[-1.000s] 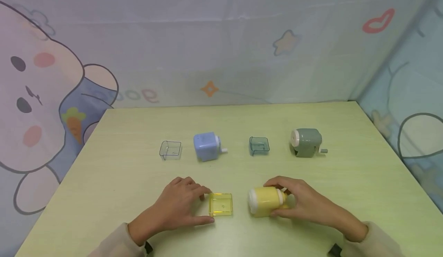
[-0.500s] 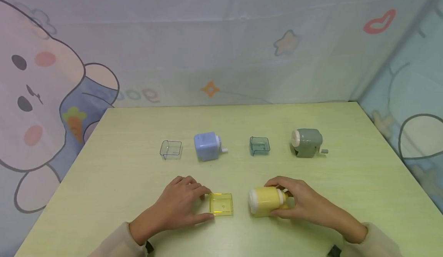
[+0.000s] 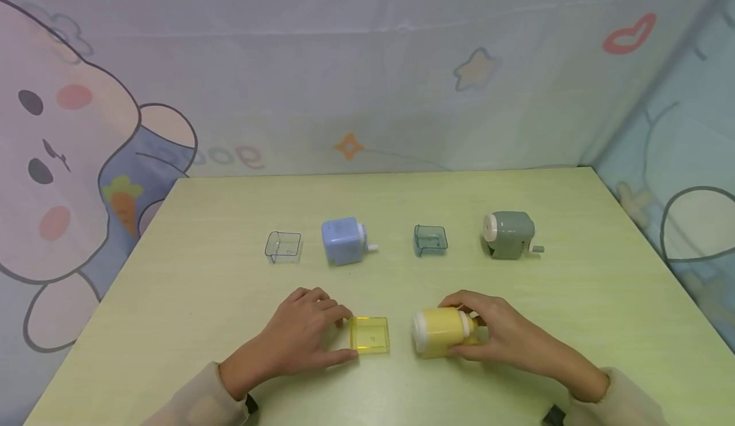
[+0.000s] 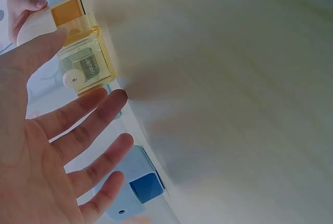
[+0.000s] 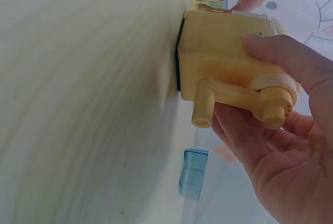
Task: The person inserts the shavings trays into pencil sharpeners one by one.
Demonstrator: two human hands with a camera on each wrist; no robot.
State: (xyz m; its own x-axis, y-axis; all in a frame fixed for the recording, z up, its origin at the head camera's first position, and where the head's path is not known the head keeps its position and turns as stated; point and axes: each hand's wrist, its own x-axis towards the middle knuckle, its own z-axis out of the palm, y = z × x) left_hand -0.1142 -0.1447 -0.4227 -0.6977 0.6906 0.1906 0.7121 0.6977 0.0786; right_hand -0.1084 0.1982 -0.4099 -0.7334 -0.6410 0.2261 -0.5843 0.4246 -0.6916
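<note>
A clear yellow shavings drawer [image 3: 371, 337] lies on the table near the front middle. My left hand [image 3: 307, 333] holds its near end, thumb tip at one side and index fingertip at the opposite side; the other fingers are spread in the left wrist view, where the drawer [image 4: 106, 60] shows beyond them. To the right, my right hand [image 3: 499, 330] grips a yellow crank pencil sharpener [image 3: 439, 333], thumb on one side and fingers on the other. Its crank handle [image 5: 204, 102] shows in the right wrist view. A small gap separates sharpener and drawer.
Behind stand a blue pencil sharpener [image 3: 342, 241] and a grey-green one [image 3: 512, 235]. A clear drawer [image 3: 283, 247] and a teal drawer [image 3: 430, 241] lie to their left. A printed cloth [image 3: 396, 75] hangs behind the table [image 3: 230, 209].
The left hand and the yellow drawer have shifted slightly to the right, nearer the sharpener. The right hand keeps its grip on the yellow sharpener in nearly the same place.
</note>
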